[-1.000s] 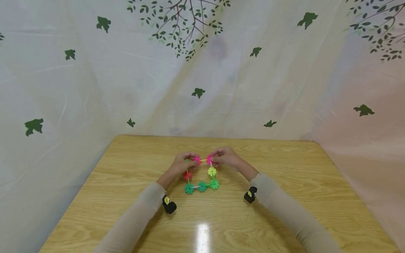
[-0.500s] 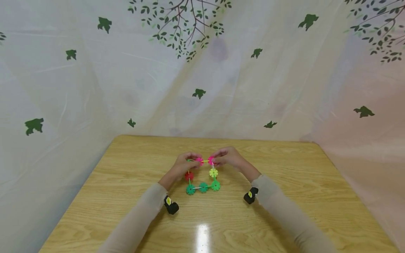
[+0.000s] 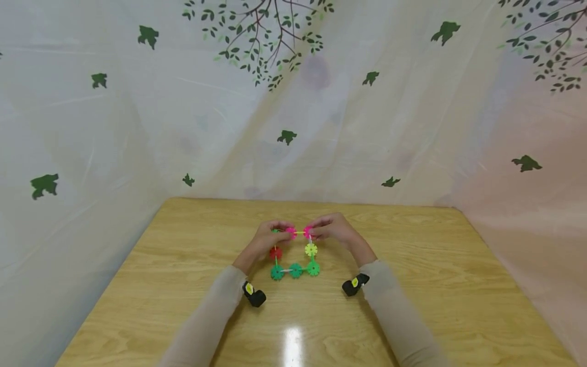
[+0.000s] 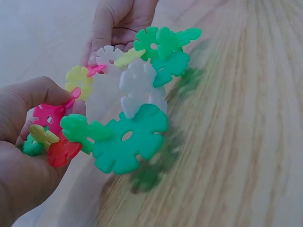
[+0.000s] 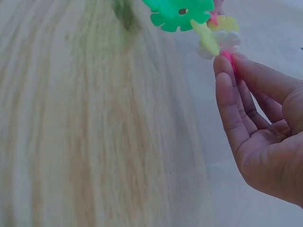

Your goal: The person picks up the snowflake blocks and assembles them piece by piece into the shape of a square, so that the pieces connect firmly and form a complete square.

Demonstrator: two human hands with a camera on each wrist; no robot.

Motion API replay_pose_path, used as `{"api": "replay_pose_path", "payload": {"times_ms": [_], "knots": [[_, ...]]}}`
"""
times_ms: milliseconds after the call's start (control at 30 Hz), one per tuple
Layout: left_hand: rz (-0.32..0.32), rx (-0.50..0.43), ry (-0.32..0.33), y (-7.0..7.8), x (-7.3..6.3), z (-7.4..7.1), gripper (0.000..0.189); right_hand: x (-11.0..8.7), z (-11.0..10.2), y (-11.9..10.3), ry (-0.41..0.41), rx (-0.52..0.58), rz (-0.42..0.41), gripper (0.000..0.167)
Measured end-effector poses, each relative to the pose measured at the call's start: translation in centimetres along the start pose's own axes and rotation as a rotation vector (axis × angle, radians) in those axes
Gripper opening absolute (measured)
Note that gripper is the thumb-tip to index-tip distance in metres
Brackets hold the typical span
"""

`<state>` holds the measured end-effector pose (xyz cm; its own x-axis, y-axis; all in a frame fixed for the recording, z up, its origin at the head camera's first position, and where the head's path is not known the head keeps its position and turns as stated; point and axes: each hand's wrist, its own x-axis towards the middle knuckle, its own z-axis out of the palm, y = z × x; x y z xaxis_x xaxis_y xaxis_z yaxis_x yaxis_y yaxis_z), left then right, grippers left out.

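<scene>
Several notched plastic snowflake discs are slotted together into a closed rectangular ring, held just above the table. At its near side are teal discs (image 3: 295,270) and a bright green disc (image 3: 313,268), with a red disc (image 3: 275,253) on the left and a yellow disc (image 3: 311,249) on the right. My left hand (image 3: 264,240) pinches a pink disc (image 4: 49,116) at the far left part of the ring. At the far right corner, my right hand (image 3: 337,228) pinches another pink disc (image 5: 229,60) between thumb and fingertips. Fingers partly cover both pink discs.
Beneath the ring lies a wood-grain table (image 3: 412,285). A pale cloth backdrop (image 3: 220,127) with leaf and bird prints rises behind its far edge and along the sides. Small black cameras (image 3: 355,284) sit on the wrists.
Both hands and the ring have shifted slightly to the right. The forearms and wrist cameras have swung inward a little. Each hand keeps its grip on its pink disc.
</scene>
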<state>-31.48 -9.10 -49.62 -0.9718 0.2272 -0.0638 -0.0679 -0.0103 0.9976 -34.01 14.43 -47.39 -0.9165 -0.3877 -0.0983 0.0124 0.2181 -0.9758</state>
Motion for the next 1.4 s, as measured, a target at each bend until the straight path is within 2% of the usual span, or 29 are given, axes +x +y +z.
{"api": "replay_pose_path", "payload": {"times_ms": [200,300,433,667,1100,1400], "knots": [[0.001,0.032,-0.037,-0.04,0.30,0.01,0.035,-0.16,-0.19,0.51,0.028,-0.011,-0.008,0.026],[0.002,0.047,-0.035,0.20,0.47,0.11,0.033,-0.21,-0.24,0.53,0.035,0.002,-0.023,0.027],[0.014,0.025,-0.034,0.20,0.71,0.20,0.031,-0.14,-0.26,0.69,0.048,0.016,-0.035,0.026],[0.007,-0.022,-0.049,-0.24,0.74,0.31,0.031,-0.16,-0.11,1.04,0.071,0.027,-0.009,0.024],[0.017,-0.006,-0.049,0.16,0.82,0.55,0.033,-0.25,0.00,0.30,0.087,0.049,-0.018,0.026],[0.027,-0.018,-0.082,0.08,0.97,0.53,0.036,-0.22,-0.29,0.21,0.067,0.048,-0.023,0.027]]}}
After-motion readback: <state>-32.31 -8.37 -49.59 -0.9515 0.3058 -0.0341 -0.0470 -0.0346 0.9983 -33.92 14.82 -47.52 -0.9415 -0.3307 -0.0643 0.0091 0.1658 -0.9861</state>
